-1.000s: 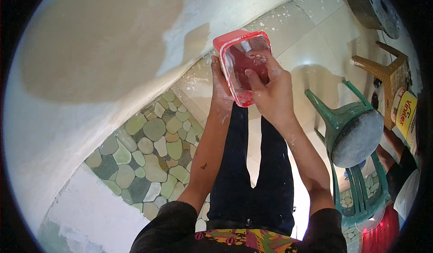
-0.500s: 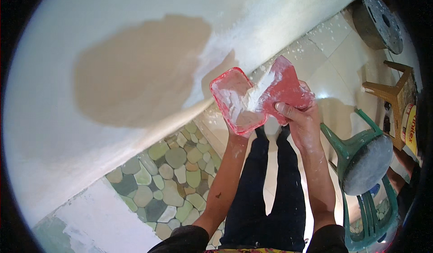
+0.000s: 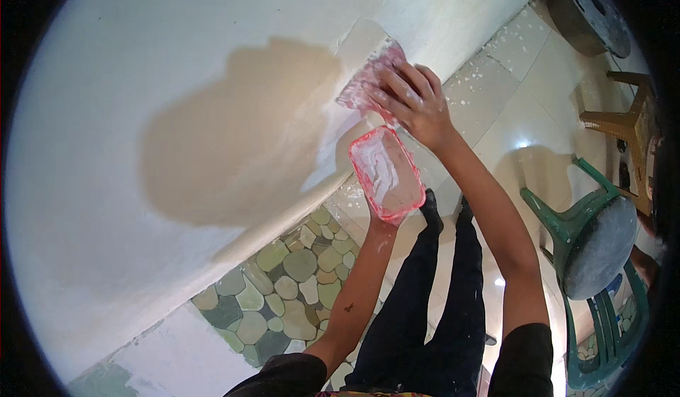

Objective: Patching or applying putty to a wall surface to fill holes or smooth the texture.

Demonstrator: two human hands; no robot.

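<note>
My left hand (image 3: 383,218) supports a red rectangular plastic tub (image 3: 404,174) from below; its fingers are mostly hidden under it. White putty (image 3: 379,163) coats the tub's inside, thickest on the left. With my right hand (image 3: 419,110) I press a flat red putty spreader (image 3: 370,80), smeared white, against the pale wall (image 3: 234,7). The fingers lie across the back of the spreader. It touches the wall just beyond the tub, and a damp-looking patch of putty shows at its upper edge.
A green plastic chair (image 3: 567,216) with a round grey pad (image 3: 602,248) stands at right. Behind it are a brown stool (image 3: 620,121) and a large dark round container (image 3: 584,14). Putty spots dot the tiled floor (image 3: 506,106); pebble-pattern flooring (image 3: 283,287) lies lower left.
My right hand has moved the spreader from over the tub up and left onto the wall. The load of putty it carried at the tub now meets the wall. The tub has shifted slightly.
</note>
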